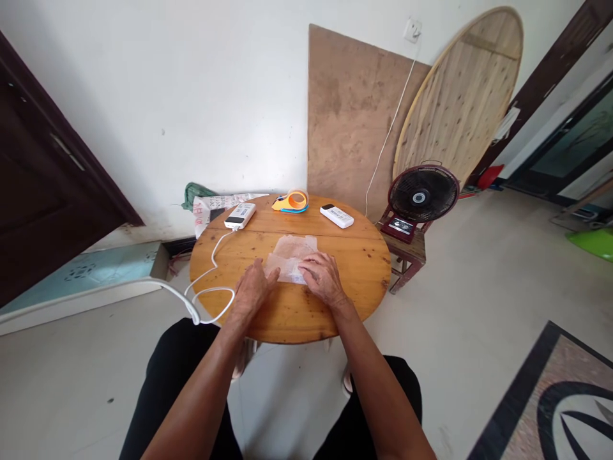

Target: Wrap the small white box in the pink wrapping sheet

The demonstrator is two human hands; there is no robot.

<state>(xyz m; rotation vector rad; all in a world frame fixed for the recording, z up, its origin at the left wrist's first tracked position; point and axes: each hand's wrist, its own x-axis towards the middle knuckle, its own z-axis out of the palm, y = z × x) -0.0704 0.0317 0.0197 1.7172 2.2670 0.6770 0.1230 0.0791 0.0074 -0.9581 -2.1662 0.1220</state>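
Observation:
A translucent sheet that looks like bubble wrap [294, 248] lies on the round wooden table [354, 268], its near part folded over. My left hand [253, 286] rests at the near left edge of the wrap, thumb and forefinger apart. On the right side, my right hand [323, 276] has bent fingers pressed on the folded wrap, gripping its edge. A small bluish patch shows through the wrap beside the right fingers; what lies inside cannot be made out.
A white power bank [241, 216] with a white cable [214, 255] stands at the table's left. Behind the wrap is an orange tape dispenser [291, 202]; another white device [336, 216] lies right of it. A fan [421, 198] sits on a stool [407, 249].

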